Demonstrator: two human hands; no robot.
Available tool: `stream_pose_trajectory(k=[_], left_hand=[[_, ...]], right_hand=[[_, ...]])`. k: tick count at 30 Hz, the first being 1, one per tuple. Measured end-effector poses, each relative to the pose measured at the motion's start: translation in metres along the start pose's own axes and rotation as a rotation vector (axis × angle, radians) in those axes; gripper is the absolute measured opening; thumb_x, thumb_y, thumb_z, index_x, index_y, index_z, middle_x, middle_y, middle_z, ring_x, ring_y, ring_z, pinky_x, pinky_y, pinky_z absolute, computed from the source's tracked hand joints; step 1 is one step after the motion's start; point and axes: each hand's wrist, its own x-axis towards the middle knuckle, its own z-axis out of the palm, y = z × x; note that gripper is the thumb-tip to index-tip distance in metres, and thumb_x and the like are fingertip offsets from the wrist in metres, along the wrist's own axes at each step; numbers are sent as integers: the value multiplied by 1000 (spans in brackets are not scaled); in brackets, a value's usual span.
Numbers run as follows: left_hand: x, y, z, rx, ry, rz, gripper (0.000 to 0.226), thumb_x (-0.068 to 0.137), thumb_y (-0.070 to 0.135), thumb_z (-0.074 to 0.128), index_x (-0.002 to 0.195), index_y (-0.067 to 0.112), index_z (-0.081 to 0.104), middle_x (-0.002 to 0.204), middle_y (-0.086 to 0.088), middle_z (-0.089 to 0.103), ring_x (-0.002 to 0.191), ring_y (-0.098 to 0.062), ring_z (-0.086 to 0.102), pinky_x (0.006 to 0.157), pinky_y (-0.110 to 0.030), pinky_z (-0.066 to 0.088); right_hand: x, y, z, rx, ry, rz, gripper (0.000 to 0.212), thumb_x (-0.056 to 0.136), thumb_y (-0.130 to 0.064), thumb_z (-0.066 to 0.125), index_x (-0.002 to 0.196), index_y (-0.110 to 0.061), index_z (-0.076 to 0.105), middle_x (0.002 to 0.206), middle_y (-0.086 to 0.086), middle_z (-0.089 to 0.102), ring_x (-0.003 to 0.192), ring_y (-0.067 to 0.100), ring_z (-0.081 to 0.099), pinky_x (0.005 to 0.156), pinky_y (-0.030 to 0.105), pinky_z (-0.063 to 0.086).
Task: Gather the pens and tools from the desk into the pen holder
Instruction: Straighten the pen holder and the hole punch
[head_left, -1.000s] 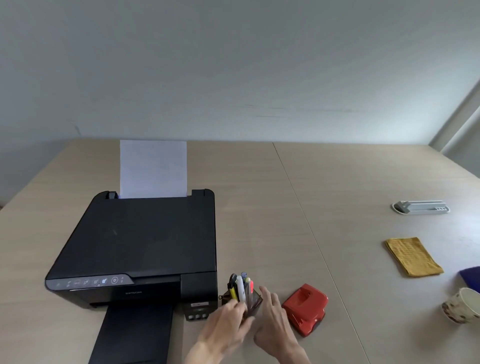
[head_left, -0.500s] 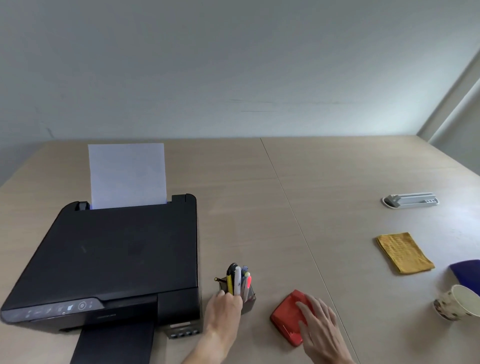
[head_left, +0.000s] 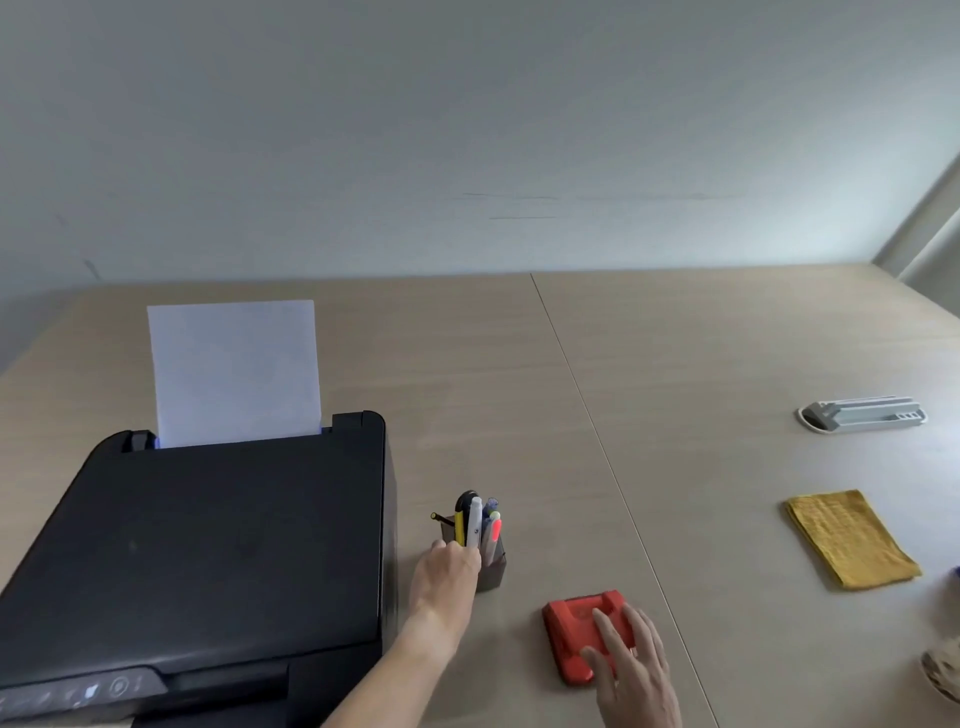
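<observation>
Steadying: my left hand (head_left: 447, 569) wraps the pen holder (head_left: 491, 564), fingers clamped on its near side so it won't tip.
Right hand (head_left: 626, 657): fingers spread flat over the red hole punch (head_left: 584, 634) (grip not closed).
Holder: lower centre of frame, pens (head_left: 475, 522) upright inside, beside the printer (head_left: 208, 545).

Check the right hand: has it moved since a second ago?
Yes. The right hand has left the pen holder and now rests on the red hole punch, further from the printer.
</observation>
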Motion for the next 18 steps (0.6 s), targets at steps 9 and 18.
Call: stream_pose_trajectory(k=[9,18], left_hand=[[57,-15,-17,-37,-5,-64,29,94,-3,54,121,5,58,107,-13,70,101,-23,61,82,-31,55],[93,-34,-26,-23,18,-109,30,89,-8,56,115,7,59,102,-12,70,98,-24,61,82,-31,53]], right_hand=[[113,-58,23,95,-76,178,42,95,-39,50,135,-26,49,156,0,23,145,16,7,105,36,37],[191,-89,41,64,-169,133,37,95,-37,49,127,-19,53,154,4,25,143,20,8,100,40,40]])
